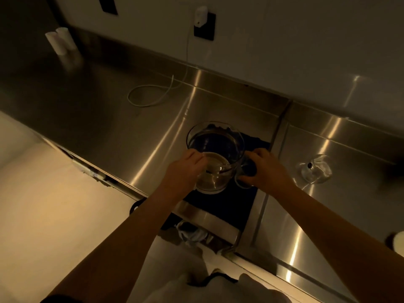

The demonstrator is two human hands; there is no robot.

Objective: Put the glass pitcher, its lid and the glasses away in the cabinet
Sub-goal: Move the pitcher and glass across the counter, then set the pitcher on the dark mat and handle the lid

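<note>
Dim light, steel desk [122,127]. Glass pitcher [215,149] stands on a dark mat [220,204] near the desk's front edge: clear, wide round mouth, rim tilted slightly toward the back wall, a clear loop handle on its right side. The interior looks dark through the glass, the bottom shows pale.

Right hand [265,169] has its fingers curled round the handle. Left hand [182,169] is at the pitcher's left rim, fingertips pinching the glass edge. Both hands are clamped on the pitcher, one on each side.

Further right on the desk, apart from the mat, lies a clear glass lid [314,169] with a small dark knob.

White cable [150,95] loops toward the desk's back edge; two white cylinders [60,40] stand at the far left corner.
</note>
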